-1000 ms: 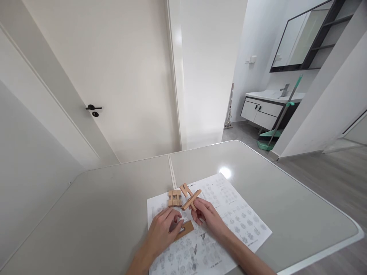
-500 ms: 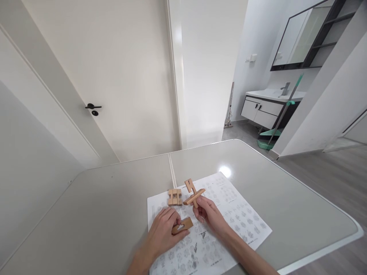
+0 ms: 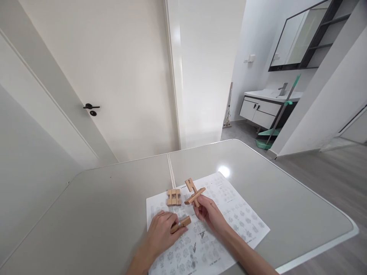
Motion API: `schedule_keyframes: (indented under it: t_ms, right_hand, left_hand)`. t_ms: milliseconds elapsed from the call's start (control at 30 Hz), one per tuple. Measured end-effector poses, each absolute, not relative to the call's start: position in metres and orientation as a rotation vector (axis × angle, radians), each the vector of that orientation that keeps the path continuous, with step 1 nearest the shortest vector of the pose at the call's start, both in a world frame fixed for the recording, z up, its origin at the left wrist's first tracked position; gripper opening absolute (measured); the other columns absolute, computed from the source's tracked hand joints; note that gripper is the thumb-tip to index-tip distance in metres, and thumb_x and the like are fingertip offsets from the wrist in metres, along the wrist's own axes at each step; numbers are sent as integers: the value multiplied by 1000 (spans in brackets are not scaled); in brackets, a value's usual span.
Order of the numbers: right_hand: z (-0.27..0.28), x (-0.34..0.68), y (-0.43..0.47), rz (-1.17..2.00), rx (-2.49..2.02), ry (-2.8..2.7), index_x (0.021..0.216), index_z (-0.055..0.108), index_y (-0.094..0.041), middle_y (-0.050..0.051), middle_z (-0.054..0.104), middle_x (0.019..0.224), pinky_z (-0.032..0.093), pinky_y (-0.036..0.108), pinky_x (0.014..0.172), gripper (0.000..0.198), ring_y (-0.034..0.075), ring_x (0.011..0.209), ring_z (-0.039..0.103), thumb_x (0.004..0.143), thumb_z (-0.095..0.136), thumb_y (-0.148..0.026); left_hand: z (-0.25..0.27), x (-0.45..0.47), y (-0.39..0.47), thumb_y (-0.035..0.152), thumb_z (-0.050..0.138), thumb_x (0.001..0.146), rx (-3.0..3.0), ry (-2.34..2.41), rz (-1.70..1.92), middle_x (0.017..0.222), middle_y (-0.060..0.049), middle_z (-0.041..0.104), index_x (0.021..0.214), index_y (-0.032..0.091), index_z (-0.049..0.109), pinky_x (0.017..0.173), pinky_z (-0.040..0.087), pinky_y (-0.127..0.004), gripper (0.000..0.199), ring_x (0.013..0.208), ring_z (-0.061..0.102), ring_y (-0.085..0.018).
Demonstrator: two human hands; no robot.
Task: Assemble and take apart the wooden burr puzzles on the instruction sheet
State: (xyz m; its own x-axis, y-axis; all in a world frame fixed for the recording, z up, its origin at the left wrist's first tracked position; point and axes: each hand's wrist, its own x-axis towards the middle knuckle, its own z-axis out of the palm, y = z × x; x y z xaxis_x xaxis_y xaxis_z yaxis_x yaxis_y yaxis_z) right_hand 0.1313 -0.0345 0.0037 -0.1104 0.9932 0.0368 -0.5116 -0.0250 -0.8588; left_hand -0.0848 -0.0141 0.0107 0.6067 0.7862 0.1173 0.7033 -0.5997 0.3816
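Pinched in my right hand (image 3: pixel 210 212) are two crossed wooden puzzle pieces (image 3: pixel 195 195), held up above the paper; the upright one has a notch and a dark mark near its top. My left hand (image 3: pixel 163 231) is closed around one end of another notched wooden puzzle piece (image 3: pixel 185 222), partly covered by the fingers. Just beyond the left hand, several wooden puzzle pieces (image 3: pixel 173 203) sit grouped side by side on the sheet's far edge. Under both hands lies a printed instruction sheet (image 3: pixel 241 217) with rows of small drawings.
The sheet rests on a grey table (image 3: pixel 292 206) with a pale rim and a seam across it. Behind the table stands a white door (image 3: pixel 129 76) with a black handle (image 3: pixel 91 107). To the right are a washbasin cabinet (image 3: pixel 258 110) and a green dustpan (image 3: pixel 263 144).
My left hand has turned its wooden piece, so a narrower side shows and its notch is less visible. The right hand holds its crossed pieces almost unmoved. The view has shifted slightly.
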Motion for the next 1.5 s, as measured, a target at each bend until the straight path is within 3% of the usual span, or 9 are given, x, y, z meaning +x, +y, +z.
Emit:
schedule_keyframes:
  t_ms: [267, 400, 533, 633, 800, 933, 1167, 1367, 1500]
  right_hand:
    - [0, 131, -32, 1498, -728, -830, 74, 63, -17, -2, 50, 56, 24, 27, 49, 40, 9, 47, 31, 93, 62, -52]
    - [1, 132, -30, 1493, -731, -768, 68, 59, -17, -3, 47, 53, 23, 27, 48, 42, 9, 46, 28, 90, 63, -53]
    - [8, 134, -32, 1510, -742, -716, 66, 57, -18, -4, 44, 49, 22, 27, 49, 41, 10, 46, 25, 88, 63, -53]
    - [10, 135, -32, 1514, -741, -706, 65, 58, -19, -4, 43, 47, 22, 28, 49, 42, 10, 46, 25, 88, 63, -53]
    - [7, 134, -30, 1526, -738, -692, 64, 58, -18, -4, 42, 47, 23, 27, 49, 42, 10, 46, 26, 90, 62, -52]
    - [5, 134, -29, 1528, -731, -682, 64, 56, -18, -4, 43, 49, 22, 27, 49, 42, 9, 46, 25, 92, 60, -49]
    - [2, 136, -27, 1547, -682, -646, 67, 57, -18, -4, 44, 53, 22, 26, 49, 37, 9, 45, 27, 93, 58, -45]
    - [1, 136, -26, 1575, -694, -585, 69, 56, -18, -4, 47, 57, 23, 27, 50, 35, 8, 46, 27, 91, 62, -45]
    - [1, 135, -27, 1583, -688, -590, 67, 54, -19, -3, 48, 58, 24, 26, 50, 36, 8, 46, 28, 90, 62, -45]
  left_hand:
    - [15, -86, -12, 56, 56, 94, 2186, 1365, 596, 52, 7, 44, 63, 22, 40, 52, 28, -25, 48, 47, 41, -12]
    - [21, -83, -13, 62, 44, 98, 1749, 1320, 648, 36, 12, 34, 72, 24, 42, 46, 29, -24, 46, 31, 32, -10]
    - [22, -78, -10, 73, 49, 91, 1451, 1199, 782, 44, 13, 31, 75, 24, 43, 42, 22, -22, 52, 37, 23, -7]
    - [19, -77, -8, 75, 51, 88, 1311, 1104, 839, 56, 11, 34, 79, 23, 44, 42, 22, -20, 53, 44, 22, -7]
    - [17, -79, -8, 62, 43, 100, 1309, 982, 831, 69, 7, 45, 105, 22, 48, 49, 33, -23, 40, 49, 32, -8]
    - [24, -80, -8, 56, 46, 101, 1357, 938, 825, 83, 2, 55, 109, 21, 50, 59, 39, -27, 36, 52, 39, -8]
    - [28, -82, -4, 59, 51, 98, 1485, 984, 856, 74, 3, 57, 116, 21, 50, 60, 36, -28, 42, 54, 39, -10]
    - [27, -93, 3, 59, 59, 93, 1483, 991, 874, 73, 3, 61, 90, 21, 53, 51, 31, -24, 38, 46, 36, -7]
    - [26, -97, 6, 57, 70, 85, 1407, 1080, 932, 67, 4, 57, 86, 18, 61, 49, 31, -23, 40, 45, 36, -7]
